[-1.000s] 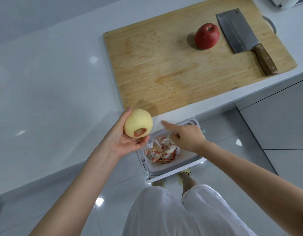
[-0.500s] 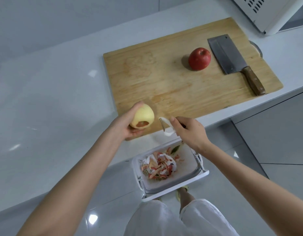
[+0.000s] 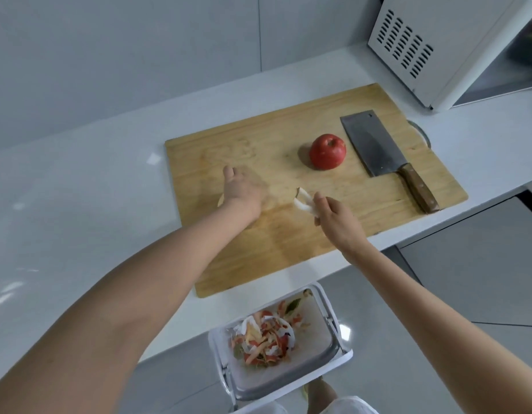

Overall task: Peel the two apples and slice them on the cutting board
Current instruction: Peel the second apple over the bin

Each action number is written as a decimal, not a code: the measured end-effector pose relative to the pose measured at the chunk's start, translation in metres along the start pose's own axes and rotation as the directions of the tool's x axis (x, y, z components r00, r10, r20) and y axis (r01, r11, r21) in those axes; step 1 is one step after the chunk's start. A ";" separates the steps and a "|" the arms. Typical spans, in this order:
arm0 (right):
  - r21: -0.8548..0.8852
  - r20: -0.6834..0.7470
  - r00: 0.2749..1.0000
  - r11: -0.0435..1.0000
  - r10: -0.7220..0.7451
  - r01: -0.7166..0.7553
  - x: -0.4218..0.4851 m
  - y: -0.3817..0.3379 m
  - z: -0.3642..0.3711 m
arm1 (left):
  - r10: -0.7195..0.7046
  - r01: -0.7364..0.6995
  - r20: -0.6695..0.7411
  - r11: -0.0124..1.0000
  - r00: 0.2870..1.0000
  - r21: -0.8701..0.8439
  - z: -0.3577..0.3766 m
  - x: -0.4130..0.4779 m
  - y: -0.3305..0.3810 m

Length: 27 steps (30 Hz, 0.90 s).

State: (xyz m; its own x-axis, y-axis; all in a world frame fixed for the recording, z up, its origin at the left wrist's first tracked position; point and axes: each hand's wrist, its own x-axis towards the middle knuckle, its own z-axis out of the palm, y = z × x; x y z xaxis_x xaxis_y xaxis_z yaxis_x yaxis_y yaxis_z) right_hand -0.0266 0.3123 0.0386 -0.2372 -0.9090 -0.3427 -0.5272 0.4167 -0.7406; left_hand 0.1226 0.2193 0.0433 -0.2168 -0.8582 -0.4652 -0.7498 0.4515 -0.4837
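At the bottom centre of the frame, a white bin [image 3: 327, 313] below the edge of the worktop [image 3: 79, 189] is holding red and pale peelings [image 3: 264, 345]. Above it, at mid-frame, the right hand [image 3: 338, 222] is pinching a white peeler [image 3: 303, 203] between thumb and curled fingers, hovering over the cutting board [image 3: 288, 249]. To its left, the left hand [image 3: 242, 191] is lying palm-down over the peeled apple [image 3: 220, 201]. Only a pale sliver is showing at the hand's lower left edge, and blur is hiding whether the fingers are gripping or letting go. This bare-fleshed apple is probably handling as wet, slippery, firm and prone to rolling: grip it across its widest part. Further up, right of centre, the red apple [image 3: 327, 151] is sitting unpeeled on the board, apart from both hands. Its skin is probably offering better grip, so hold it with thumb and fingers at stem and base. Just beside it to the right, a cleaver [image 3: 373, 144] is lying flat; take it by the wooden handle. A white appliance [image 3: 438, 40] is occupying the upper right corner.
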 end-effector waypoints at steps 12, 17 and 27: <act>0.291 -0.028 0.994 0.953 0.103 -0.091 0.030 0.017 -0.048 | -0.010 -0.100 -0.166 0.764 0.986 -0.638 -0.051 0.037 0.000; 0.362 0.005 0.988 0.921 0.152 -0.143 0.035 0.027 -0.060 | 0.056 -0.233 -0.232 0.422 0.971 -0.876 -0.075 0.085 0.041; 0.444 0.057 0.980 0.874 0.193 -0.198 0.032 0.037 -0.072 | -0.093 -0.198 -0.237 0.311 0.967 -0.930 -0.076 0.095 0.074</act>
State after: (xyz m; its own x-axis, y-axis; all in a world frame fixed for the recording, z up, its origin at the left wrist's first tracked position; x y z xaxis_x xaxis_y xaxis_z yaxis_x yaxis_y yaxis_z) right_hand -0.1122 0.2983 0.0420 -0.2879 -0.8096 -0.5115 -0.0519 0.5465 -0.8358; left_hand -0.0009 0.1524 0.0195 -0.2878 -0.9299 -0.2291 -0.7715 0.0834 0.6307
